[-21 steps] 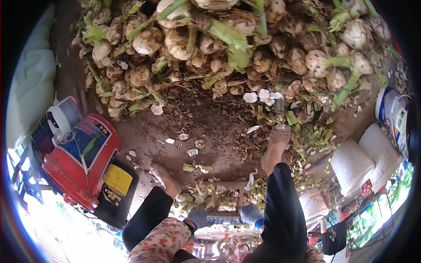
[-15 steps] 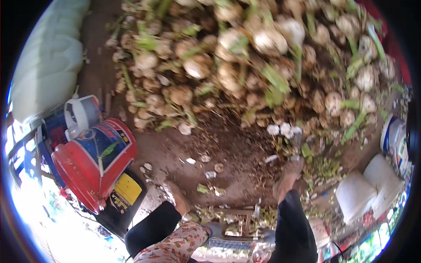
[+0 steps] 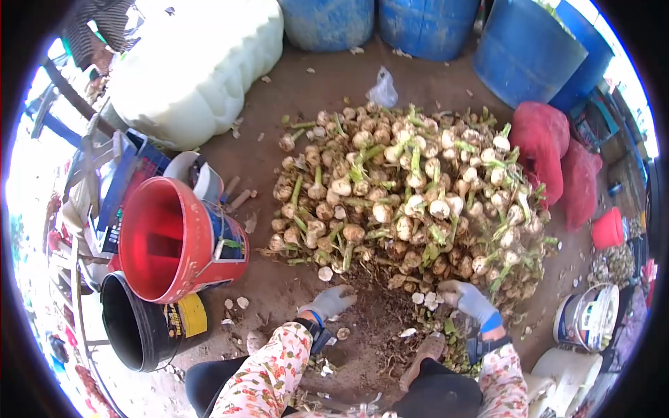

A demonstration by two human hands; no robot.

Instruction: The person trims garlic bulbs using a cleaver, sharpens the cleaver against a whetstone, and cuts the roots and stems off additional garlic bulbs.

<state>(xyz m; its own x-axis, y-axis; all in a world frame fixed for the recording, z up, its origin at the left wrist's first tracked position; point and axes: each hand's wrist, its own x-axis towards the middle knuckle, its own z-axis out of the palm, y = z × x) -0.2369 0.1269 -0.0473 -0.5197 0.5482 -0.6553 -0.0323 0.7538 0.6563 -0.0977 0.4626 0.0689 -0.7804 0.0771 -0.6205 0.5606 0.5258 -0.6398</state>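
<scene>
A big heap of garlic bulbs (image 3: 390, 202) with short green stems lies on the dirt floor in front of me. My left hand (image 3: 329, 304), in a grey glove, hovers over bare soil at the near edge of the heap, fingers stretched out and holding nothing I can see. On the other side, my right hand (image 3: 470, 299), gloved too, is at the heap's near right edge with its fingers apart. Beside those fingertips lie a few small white pieces (image 3: 426, 299). Another white piece (image 3: 325, 274) sits above my left hand.
To the left stand a red bucket (image 3: 216, 237) and a black bucket (image 3: 132, 334), with a large pale container (image 3: 202, 83) behind. Blue barrels (image 3: 327, 28) line the back. Red mesh sacks (image 3: 543, 139) and a white bucket (image 3: 585, 317) are on the right.
My view has tilted up and pulled back, bringing the whole heap and the barrels into sight. Both my hands, out of view before, now reach toward the heap's near edge.
</scene>
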